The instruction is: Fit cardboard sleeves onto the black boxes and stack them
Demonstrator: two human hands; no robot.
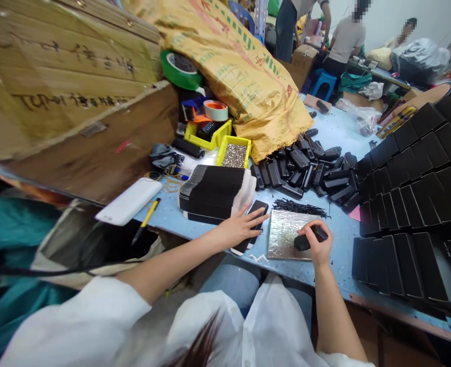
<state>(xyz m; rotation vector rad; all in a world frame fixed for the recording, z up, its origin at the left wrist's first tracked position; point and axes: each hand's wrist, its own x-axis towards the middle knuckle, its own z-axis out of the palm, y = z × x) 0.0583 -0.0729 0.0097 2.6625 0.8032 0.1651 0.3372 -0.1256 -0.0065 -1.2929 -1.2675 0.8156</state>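
My left hand (237,230) lies with its fingers spread on a flat black carton (259,210), just right of a thick stack of folded black cartons (213,191). My right hand (318,245) is closed around a smooth black plastic device (302,242), held over a silver foil-covered square block (281,234). Fingers hide part of the device, so its exact kind is unclear. Behind the block lies a bunch of thin black sticks or ties (301,207). Farther back spreads a heap of similar black devices (299,162).
Rows of black boxes (412,204) rise at the right. A yellow bin of small metal parts (235,154), a yellow sack (240,71) and tape rolls (181,69) stand behind. Left are a white power-bank-like slab (129,201), a yellow pen (147,218) and a large cardboard box (68,66). Other people work farther back.
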